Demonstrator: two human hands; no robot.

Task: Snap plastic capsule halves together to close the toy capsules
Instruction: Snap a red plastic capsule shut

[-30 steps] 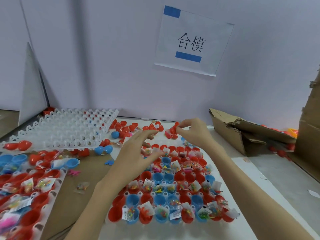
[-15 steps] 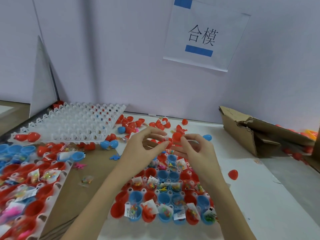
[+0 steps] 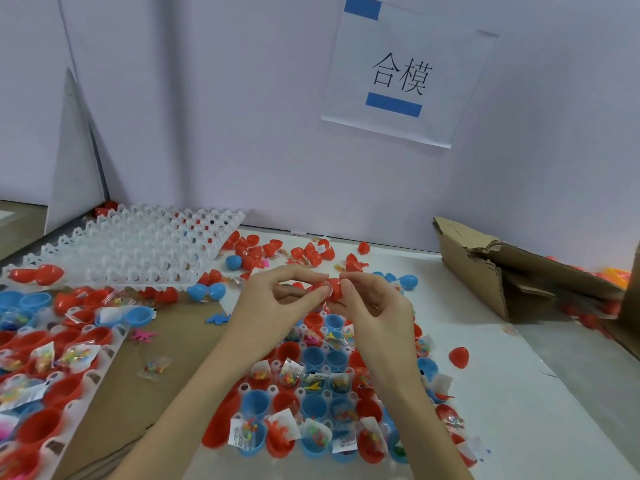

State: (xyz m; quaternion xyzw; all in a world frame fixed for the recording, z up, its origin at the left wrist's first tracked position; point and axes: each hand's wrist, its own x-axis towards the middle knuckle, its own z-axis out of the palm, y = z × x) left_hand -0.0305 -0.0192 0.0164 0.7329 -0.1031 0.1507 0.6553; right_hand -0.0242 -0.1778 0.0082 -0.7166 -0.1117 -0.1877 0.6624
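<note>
Both hands meet above the tray of filled capsule halves [image 3: 313, 403], raised off the surface, probably so the two shells can be lined up and squeezed from both sides. The red capsule [image 3: 333, 287] sits between them: the left hand [image 3: 277, 306] pinches its left end with thumb and forefinger, and the right hand [image 3: 375, 313] curls its fingers [image 3: 349, 289] round the right end. The seam is hidden by the fingertips, so whether it has clicked shut cannot be told. Loose red halves [image 3: 273, 249] lie behind, near the empty white tray [image 3: 138, 251].
</note>
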